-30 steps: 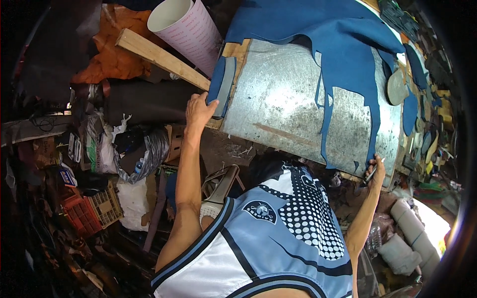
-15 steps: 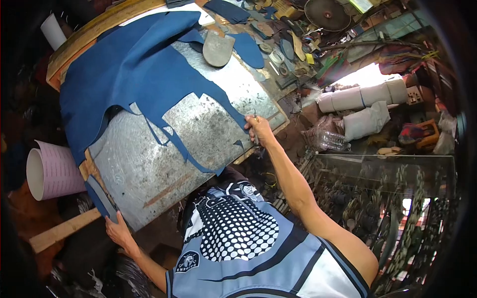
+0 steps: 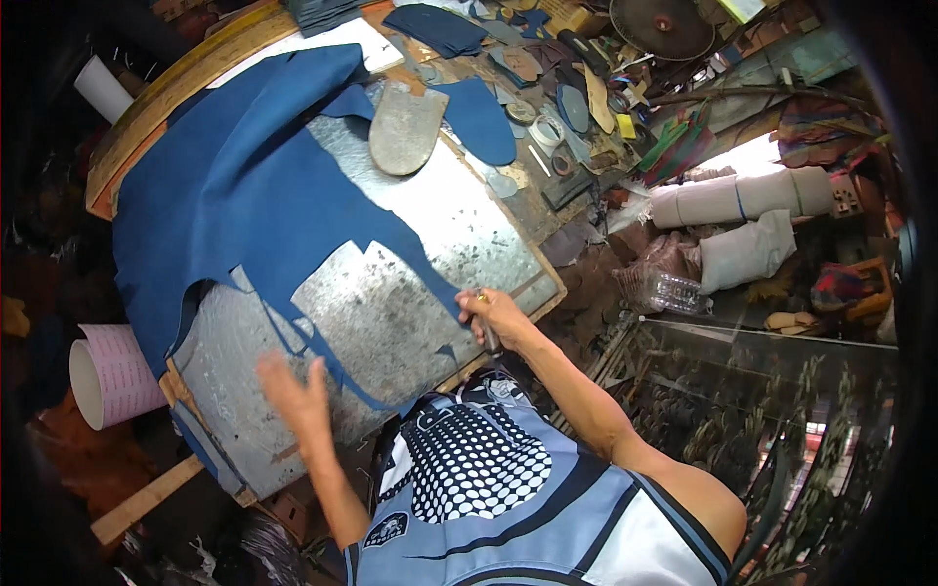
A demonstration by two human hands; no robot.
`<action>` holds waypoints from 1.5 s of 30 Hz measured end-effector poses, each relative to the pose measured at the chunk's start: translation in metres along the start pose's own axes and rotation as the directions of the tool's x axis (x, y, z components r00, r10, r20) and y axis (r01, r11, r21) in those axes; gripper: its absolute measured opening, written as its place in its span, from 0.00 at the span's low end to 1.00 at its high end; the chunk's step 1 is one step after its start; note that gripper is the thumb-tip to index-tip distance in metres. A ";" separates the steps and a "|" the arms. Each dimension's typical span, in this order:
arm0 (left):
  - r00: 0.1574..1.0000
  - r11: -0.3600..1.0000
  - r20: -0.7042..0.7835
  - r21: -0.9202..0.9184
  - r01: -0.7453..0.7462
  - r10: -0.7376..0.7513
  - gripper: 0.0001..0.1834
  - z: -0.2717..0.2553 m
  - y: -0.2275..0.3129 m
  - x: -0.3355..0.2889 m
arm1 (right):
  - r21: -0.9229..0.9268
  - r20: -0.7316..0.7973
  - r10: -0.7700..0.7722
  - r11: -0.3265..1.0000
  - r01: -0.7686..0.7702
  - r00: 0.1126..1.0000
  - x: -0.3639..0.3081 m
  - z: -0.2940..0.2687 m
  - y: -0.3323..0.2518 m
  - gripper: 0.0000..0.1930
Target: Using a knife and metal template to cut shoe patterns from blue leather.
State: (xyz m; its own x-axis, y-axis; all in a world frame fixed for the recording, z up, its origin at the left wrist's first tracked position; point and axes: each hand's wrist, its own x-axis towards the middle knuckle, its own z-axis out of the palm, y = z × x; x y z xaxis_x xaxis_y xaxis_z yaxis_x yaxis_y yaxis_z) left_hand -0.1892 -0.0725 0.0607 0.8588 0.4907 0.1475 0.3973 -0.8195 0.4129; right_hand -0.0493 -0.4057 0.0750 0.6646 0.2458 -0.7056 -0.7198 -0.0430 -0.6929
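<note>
A large blue sheet, leather-like (image 3: 244,186), lies over the left and far side of a metal-topped board (image 3: 391,303). Narrow cut strips trail from its near edge. At the tip of one tongue of the sheet is my right hand (image 3: 495,317), fingers closed around a slim tool with a dark grey handle (image 3: 491,339); its working end is hidden. My left hand (image 3: 296,391), blurred by motion, hovers over the bare metal near the cut strips, fingers spread and holding nothing. A blue strip (image 3: 200,444) hangs at the board's left edge. A small blue scrap (image 3: 446,350) lies near my right hand.
A grey rounded template (image 3: 405,132) and a blue cut piece (image 3: 479,119) lie at the far right of the board. Tape rolls (image 3: 547,132) and tools clutter the bench beyond. A pink-white roll (image 3: 117,376) stands left; wrapped rolls (image 3: 743,197) lie right.
My left hand has let go of the blue strip at the board's left edge and moved right, over the metal. My right hand stays at the tongue's tip with the tool.
</note>
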 end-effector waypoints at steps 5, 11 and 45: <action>0.935 0.978 0.288 -0.055 -0.200 0.207 0.42 0.079 0.153 0.032 | -0.427 -0.078 -0.216 0.889 0.163 0.973 0.023 -0.050 -0.053 0.13; 0.941 0.976 0.273 0.032 -0.216 0.199 0.42 0.134 0.207 0.034 | -0.938 -0.119 -0.755 0.299 0.177 0.645 0.100 -0.131 -0.120 0.19; 0.961 0.995 0.261 0.004 -0.099 0.095 0.41 0.131 0.195 0.039 | -0.978 -0.119 -0.467 0.207 -0.023 0.876 0.184 -0.138 -0.160 0.36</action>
State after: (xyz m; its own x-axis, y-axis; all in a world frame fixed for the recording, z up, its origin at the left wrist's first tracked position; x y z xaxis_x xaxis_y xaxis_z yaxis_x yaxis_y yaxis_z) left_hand -0.0362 -0.2522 0.0292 0.9470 0.3165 -0.0540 0.3116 -0.8652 0.3928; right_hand 0.2161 -0.4867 0.0356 0.9425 0.1197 -0.3119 0.0320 -0.9617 -0.2724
